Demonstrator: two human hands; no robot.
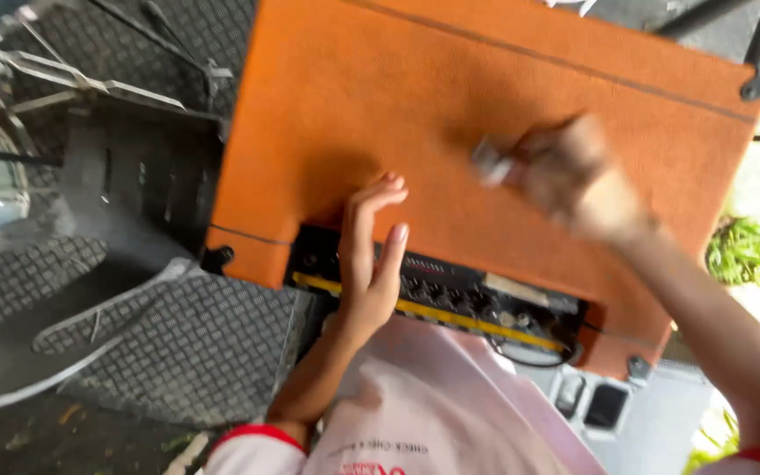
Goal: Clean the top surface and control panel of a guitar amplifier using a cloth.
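- An orange amplifier (485, 114) fills most of the view, its textured orange face turned up toward the person and tilted a little across the frame, with black metal corner caps at its edges.
- Along its near edge runs the black control panel (450, 299) — a row of dark knobs with a yellow strip just below them.
- The left hand (369, 264) lies flat on the amplifier, palm over the control panel and fingers (358, 211) stretched up onto the orange covering; they are open and straight, holding nothing.
- The right hand (573, 171) is above the orange face, further to the right, and heavily blurred. Its fingers look curled in around a small grey object (490, 164) that sticks out to the left, but the blur is too strong to tell what the object is or how firmly it is held.
- Both forearms come up from the bottom of the frame, out of white sleeves with red cuffs (252, 435).
- Just below the control panel a pale pink shirt front (433, 405) takes up the lower middle of the view.
- To the left of the amplifier is grey chequer-plate metal flooring (195, 343), with a dark moulded panel (125, 176) and a metal frame above it.
- At the far right — well apart from the hands — some green leaves (741, 251) show in bright light.
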